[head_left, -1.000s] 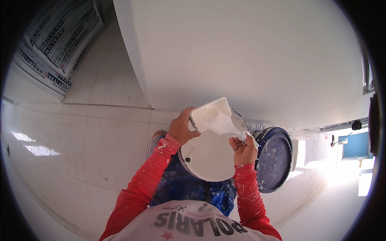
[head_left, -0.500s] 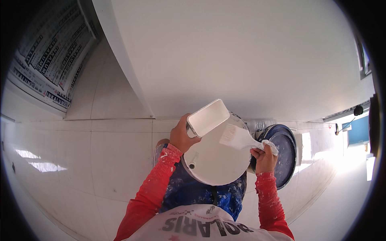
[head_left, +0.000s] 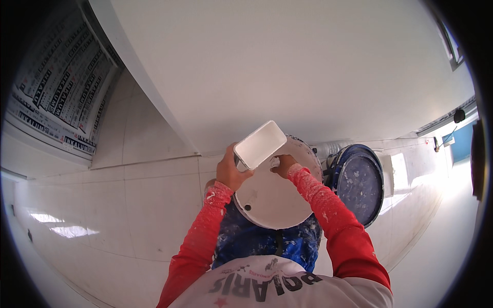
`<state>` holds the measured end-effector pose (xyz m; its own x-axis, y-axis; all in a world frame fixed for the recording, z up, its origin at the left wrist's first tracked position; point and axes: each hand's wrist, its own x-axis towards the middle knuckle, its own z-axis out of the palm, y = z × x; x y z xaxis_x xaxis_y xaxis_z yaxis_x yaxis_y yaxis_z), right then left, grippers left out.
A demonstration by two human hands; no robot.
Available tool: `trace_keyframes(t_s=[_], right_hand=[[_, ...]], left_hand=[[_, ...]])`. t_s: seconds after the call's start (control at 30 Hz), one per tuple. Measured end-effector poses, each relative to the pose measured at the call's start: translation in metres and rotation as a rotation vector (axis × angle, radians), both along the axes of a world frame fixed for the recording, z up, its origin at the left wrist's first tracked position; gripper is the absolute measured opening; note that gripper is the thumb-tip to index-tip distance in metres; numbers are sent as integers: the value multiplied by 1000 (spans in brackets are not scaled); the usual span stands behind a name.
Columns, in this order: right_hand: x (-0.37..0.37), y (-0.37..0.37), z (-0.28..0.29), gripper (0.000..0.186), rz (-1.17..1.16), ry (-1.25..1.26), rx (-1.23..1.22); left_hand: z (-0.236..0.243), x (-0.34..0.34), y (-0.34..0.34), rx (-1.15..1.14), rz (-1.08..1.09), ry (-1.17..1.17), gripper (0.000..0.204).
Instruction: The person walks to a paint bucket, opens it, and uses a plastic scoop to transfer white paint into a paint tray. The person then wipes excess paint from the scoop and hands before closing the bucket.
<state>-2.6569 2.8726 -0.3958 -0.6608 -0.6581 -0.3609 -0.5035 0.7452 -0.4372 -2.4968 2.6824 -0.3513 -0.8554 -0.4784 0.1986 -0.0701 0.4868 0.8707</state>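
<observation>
My left hand (head_left: 232, 170) grips a white rectangular tub (head_left: 261, 145) by its side, tilted above the large round paint bucket (head_left: 272, 205). Whitish paint coats the bucket's inside, and a small dark round spot shows near its left edge. Over the bucket, close to the tub's lower right corner, is my right hand (head_left: 284, 167), closed on the paintbrush. Only a bit of white at the fingers shows of this brush; its bristles are hidden behind the tub and hand.
A paint-spattered dark blue lid (head_left: 359, 185) lies right of the bucket. Clear plastic bottles (head_left: 327, 149) lie behind it, along the white wall (head_left: 287, 66). Printed sheeting (head_left: 64, 82) covers a surface at the far left. Pale tiles (head_left: 149, 215) make up the floor.
My right hand has moved left with the paintbrush, from beside the lid to over the bucket near the tub. The left hand keeps its hold on the tub.
</observation>
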Motion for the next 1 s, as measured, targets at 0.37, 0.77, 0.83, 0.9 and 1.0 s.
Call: trace_keyframes(t_s=[0.37, 0.77, 0.83, 0.9, 1.0], right_hand=[[25, 117, 226, 34, -438, -284, -528], [42, 32, 240, 29, 416, 268, -472], [44, 27, 220, 32, 655, 450, -494], [48, 34, 211, 39, 758, 559, -493], [48, 44, 209, 41, 771, 558, -461]], left_hand=[[0, 2, -1, 88, -5, -46, 81], [0, 2, -2, 5, -12, 2, 83], [1, 2, -2, 18, -18, -5, 83], [2, 2, -2, 33, -20, -14, 82], [4, 2, -4, 0, -68, -97, 83]])
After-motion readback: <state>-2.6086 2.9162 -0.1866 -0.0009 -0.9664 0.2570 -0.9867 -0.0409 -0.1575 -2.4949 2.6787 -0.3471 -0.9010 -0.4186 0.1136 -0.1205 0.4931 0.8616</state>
